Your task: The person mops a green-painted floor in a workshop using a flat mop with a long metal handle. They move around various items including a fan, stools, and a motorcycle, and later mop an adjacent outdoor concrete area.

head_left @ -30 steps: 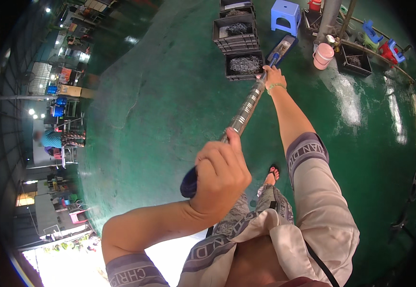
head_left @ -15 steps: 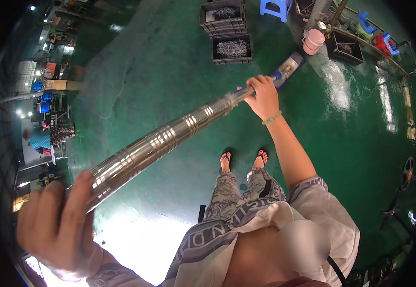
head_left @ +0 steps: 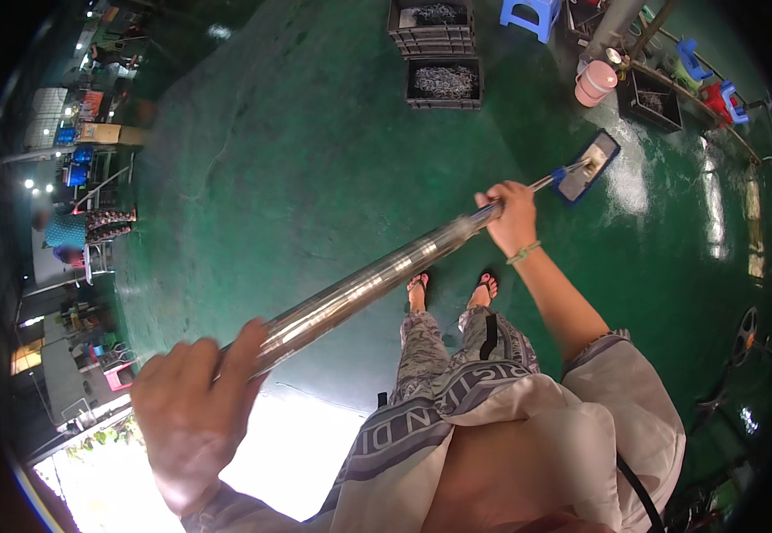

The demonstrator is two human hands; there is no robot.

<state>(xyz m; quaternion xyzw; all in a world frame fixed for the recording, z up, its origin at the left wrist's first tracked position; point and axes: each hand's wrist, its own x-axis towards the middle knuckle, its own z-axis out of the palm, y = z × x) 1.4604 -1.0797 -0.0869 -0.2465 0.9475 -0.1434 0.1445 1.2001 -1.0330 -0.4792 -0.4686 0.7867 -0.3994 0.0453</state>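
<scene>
A flat mop (head_left: 377, 280) with a shiny metal pole runs slantwise across the view in front of me. My left hand (head_left: 195, 400) is closed round the upper end of the pole at the lower left. Farther down the shaft, my right hand (head_left: 514, 218) grips it, with a beaded bracelet on the wrist. Beyond that hand the rectangular mop head (head_left: 586, 167), grey with a blue edge, lies flat on the glossy green floor (head_left: 297, 151). The pole's tip inside my left hand is hidden by the fingers.
Black crates (head_left: 443, 84) with metallic scraps stand ahead. Near the mop head are a pink bucket (head_left: 595, 83), another black crate (head_left: 652, 99) and a blue stool (head_left: 530, 16). A person (head_left: 71, 229) is at the far left. My sandalled feet (head_left: 483, 290) stand below the pole.
The mop head has swung right and nearer across the floor, away from the pink bucket. My left hand has moved right and slightly up; my right hand has shifted right and nearer.
</scene>
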